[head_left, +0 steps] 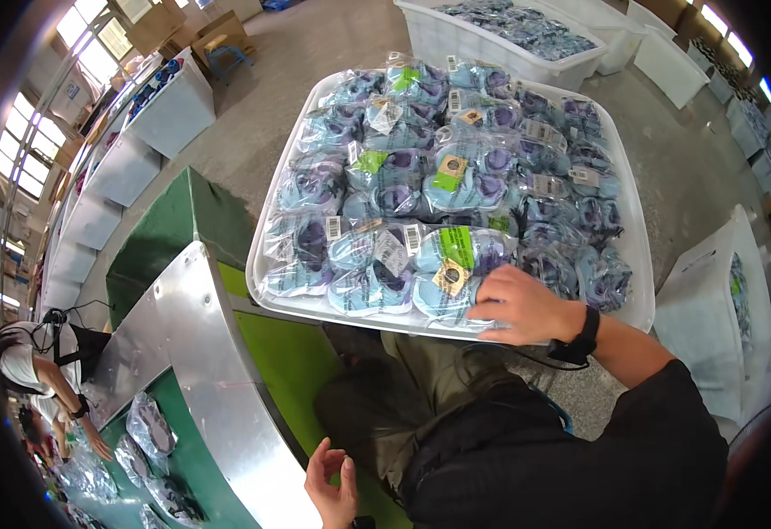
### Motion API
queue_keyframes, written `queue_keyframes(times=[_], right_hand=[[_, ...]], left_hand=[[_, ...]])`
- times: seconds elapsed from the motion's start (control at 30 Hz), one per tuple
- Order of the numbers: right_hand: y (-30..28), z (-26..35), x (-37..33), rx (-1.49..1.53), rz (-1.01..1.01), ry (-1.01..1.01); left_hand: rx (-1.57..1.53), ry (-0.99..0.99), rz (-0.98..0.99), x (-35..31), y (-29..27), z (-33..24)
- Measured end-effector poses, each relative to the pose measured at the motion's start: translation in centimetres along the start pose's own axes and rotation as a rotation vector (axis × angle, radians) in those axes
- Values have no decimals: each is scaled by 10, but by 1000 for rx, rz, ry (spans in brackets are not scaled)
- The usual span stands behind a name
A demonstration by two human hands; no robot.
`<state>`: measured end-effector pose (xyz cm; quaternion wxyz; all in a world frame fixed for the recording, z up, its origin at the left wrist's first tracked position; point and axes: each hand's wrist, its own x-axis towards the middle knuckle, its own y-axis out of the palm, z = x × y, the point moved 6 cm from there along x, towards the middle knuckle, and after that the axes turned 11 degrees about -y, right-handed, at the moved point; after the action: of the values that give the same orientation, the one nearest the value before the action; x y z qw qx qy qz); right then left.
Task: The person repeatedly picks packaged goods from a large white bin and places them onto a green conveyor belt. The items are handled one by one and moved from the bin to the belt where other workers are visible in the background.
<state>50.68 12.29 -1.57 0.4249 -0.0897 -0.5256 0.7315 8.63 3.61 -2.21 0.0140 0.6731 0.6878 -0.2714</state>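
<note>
Blue bagged shoes (438, 301) meet the curled right hand (523, 307), grip unclear; left hand (332, 487) half-open.

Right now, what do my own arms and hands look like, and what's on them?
Your right hand and left hand are both ungloved. The right wears a black wristband with a thin dark cable beside it, and a black sleeve ends near that elbow. By the left, a dark item just shows at the lower edge; I can't tell its shape.
</note>
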Motion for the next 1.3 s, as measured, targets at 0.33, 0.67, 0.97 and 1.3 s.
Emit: queue_keyframes(times=[0.33, 0.67, 0.97, 1.3], right_hand=[[28, -62, 30, -236, 0, 253], [34, -86, 25, -147, 14, 162], [15, -35, 61, -257, -104, 76], [28, 16, 76, -254, -118, -95]], left_hand=[[25, 36, -116, 3, -39, 20], [42, 24, -148, 0, -65, 35], [208, 172, -413, 18, -155, 40], [539, -67, -1219, 31, -398, 162]])
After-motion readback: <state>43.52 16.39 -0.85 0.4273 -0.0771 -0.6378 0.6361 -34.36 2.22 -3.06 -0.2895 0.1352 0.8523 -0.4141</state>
